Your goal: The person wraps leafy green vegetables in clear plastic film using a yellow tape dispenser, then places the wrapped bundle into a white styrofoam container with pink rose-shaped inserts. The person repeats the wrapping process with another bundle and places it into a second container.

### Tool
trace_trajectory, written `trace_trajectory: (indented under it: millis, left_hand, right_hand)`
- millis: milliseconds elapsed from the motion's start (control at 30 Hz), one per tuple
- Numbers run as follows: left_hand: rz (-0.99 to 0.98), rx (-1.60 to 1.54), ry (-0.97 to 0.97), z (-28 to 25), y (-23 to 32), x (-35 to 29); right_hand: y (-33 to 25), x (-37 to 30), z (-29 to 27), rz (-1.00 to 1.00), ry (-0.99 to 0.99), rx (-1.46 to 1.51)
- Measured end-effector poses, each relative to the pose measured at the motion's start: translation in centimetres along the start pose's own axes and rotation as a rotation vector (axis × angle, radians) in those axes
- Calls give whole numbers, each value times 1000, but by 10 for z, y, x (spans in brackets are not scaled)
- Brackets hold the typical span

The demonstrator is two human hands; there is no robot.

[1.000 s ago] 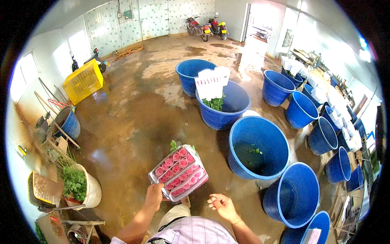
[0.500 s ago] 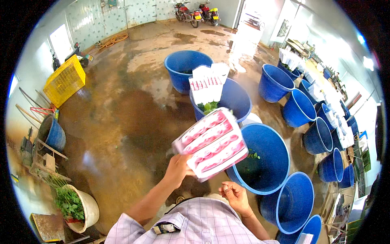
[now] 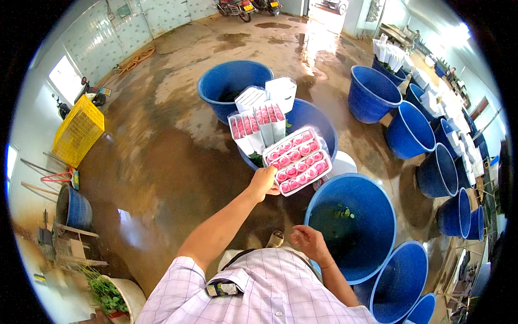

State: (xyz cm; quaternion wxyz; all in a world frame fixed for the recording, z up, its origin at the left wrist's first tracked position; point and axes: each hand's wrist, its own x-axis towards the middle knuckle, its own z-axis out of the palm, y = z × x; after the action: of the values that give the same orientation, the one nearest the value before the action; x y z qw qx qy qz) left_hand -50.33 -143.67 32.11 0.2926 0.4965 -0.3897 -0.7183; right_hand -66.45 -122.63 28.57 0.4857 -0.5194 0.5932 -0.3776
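My left hand [image 3: 263, 183] grips the near edge of a white-wrapped bundle of pink roses [image 3: 298, 161], its flower heads facing up in rows. The bundle is tilted over the near side of a blue tub [image 3: 318, 116]. Inside that tub, more white-wrapped bundles of pink roses [image 3: 258, 123] stand upright, pressed close together beside the held one. Leaves show below the wrapping. Near my waist, my right hand [image 3: 311, 243] hangs at the rim of another blue tub [image 3: 388, 216] with loose leaves in its bottom. Its fingers are loosely bent, slightly blurred, and nothing shows in them.
Another blue tub [image 3: 208, 89] stands behind the flower tub. More blue tubs [image 3: 411, 129] line the right side, some with white bundles. At left are a yellow crate [image 3: 78, 129] and a pale bucket [image 3: 127, 297] with greenery. The concrete floor [image 3: 156, 189] has wet patches.
My left hand has moved forward and slightly right with the rose bundle, bringing it up against the bundles in the tub. The view has shifted; my right hand stays near my waist.
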Motion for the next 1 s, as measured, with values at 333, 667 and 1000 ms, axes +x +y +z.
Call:
trace_trajectory:
  millis: [333, 667, 1000]
  left_hand:
    - [-161, -162, 119, 3, -44, 156]
    - [-379, -465, 172, -8, -75, 214]
    - [-482, -203, 114, -92, -59, 253]
  right_hand:
    - [30, 85, -61, 281, 159, 150]
    - [19, 266, -47, 376, 415, 185]
    - [83, 337, -16, 453, 238, -17]
